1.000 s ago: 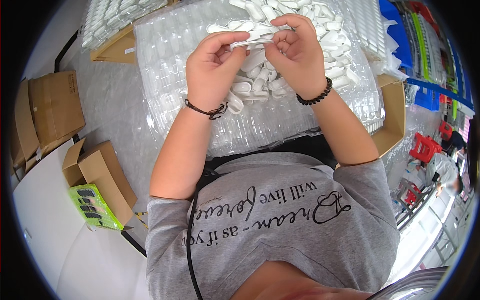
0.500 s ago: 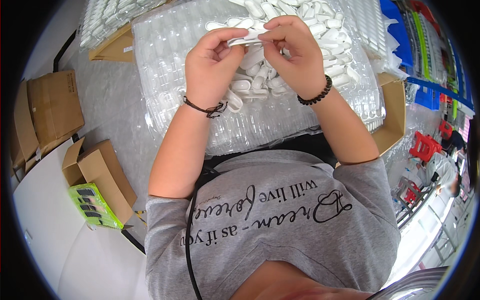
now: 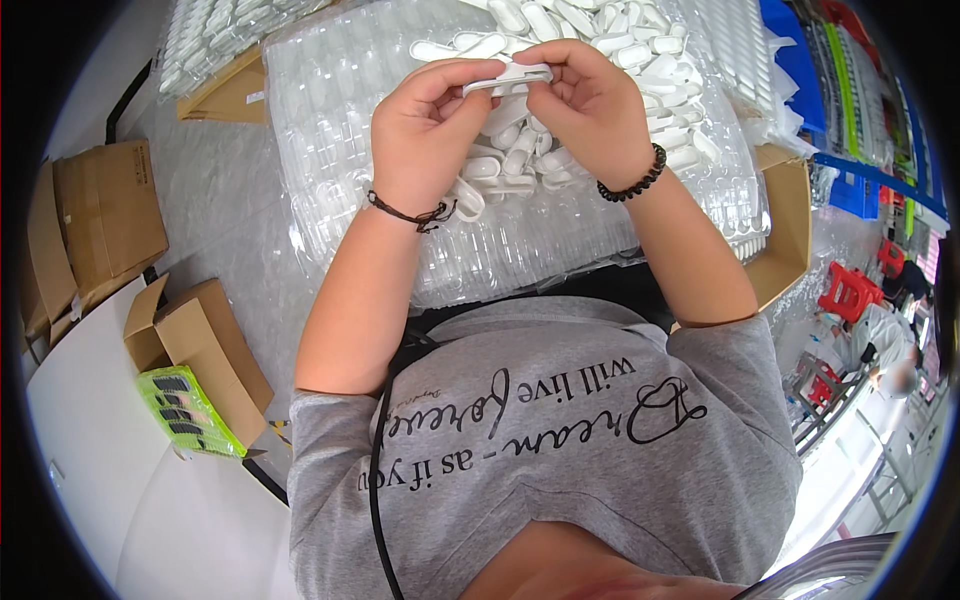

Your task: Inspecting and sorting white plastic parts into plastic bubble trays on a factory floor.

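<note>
The thumb and fingers of the left hand pinch one end of a slim white plastic piece, and those of the right hand pinch the other, so it lies crosswise between the fingertips, its middle bare in the narrow gap. Beneath and beyond the hands spreads a loose heap of white oval plastic parts, lying on clear plastic blister trays. Dark bracelets circle both wrists. Past the trays on the right is a cardboard carton; well off to the left, an open cardboard box stands beside a green-edged package.
</note>
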Demonstrator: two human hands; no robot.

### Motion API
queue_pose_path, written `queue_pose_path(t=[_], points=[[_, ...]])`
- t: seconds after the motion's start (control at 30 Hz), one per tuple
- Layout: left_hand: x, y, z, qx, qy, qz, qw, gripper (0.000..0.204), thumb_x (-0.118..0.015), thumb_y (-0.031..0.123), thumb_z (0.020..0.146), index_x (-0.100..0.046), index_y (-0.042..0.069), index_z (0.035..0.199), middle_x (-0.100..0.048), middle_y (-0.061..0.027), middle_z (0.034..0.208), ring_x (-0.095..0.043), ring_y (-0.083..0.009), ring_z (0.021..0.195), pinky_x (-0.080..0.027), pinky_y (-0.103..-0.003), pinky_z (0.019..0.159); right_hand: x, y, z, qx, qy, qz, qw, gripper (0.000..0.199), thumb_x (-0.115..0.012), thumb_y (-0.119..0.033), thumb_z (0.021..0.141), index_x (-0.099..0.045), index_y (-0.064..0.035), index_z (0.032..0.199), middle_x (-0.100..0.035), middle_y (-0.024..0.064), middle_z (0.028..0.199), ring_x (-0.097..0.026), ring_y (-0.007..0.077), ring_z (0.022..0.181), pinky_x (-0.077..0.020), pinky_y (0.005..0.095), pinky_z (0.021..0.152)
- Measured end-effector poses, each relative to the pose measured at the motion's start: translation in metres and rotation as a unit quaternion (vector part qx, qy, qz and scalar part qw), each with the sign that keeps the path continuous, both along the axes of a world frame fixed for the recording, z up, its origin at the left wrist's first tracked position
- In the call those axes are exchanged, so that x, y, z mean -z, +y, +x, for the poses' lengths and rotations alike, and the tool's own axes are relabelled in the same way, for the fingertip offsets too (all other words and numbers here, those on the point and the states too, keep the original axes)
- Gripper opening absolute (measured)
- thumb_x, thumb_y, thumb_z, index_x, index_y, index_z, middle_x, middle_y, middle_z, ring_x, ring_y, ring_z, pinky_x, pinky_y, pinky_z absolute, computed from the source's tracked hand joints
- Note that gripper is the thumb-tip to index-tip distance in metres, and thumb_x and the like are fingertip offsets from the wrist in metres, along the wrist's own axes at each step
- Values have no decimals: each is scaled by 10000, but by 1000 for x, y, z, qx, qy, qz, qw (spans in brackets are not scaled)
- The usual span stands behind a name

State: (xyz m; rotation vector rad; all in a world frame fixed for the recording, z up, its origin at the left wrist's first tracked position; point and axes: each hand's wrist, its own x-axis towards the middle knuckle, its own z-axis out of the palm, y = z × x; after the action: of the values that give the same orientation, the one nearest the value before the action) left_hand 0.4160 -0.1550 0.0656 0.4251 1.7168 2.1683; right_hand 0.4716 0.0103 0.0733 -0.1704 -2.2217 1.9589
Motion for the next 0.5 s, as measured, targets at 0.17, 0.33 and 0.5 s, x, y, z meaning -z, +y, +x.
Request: queue_pose_path(t=[0.17,0.33,0.5], points=[[3,-2,-2,7,21,-17,1000,214,-603,-95,811,-695,3,978,-645,-65,987,-656,-123,867,-530,-211,754,-3,1,2,9,-13,17,1000,213,-625,17,815,-673,-21,1019,-580,-29,743,-493,9,618,-413,165,554],[1,-5,-7,25,10,-29,999,235,-611,-97,811,-680,-8,1018,-642,-40,914,-643,-99,780,-528,-202,713,-11,6,-2,-8,-34,-9,999,219,-609,33,824,-682,-10,1026,-612,-17,748,-529,20,624,-420,164,555],[-10,-13,-13,-99,197,-337,915,389,-743,175,775,-625,0,1101,-594,-141,1085,-578,-230,969,-502,-332,815,-17,36,-80,-113,-77,47,990,222,-592,-128,878,-656,0,1046,-594,-10,682,-551,52,653,-445,202,607]])
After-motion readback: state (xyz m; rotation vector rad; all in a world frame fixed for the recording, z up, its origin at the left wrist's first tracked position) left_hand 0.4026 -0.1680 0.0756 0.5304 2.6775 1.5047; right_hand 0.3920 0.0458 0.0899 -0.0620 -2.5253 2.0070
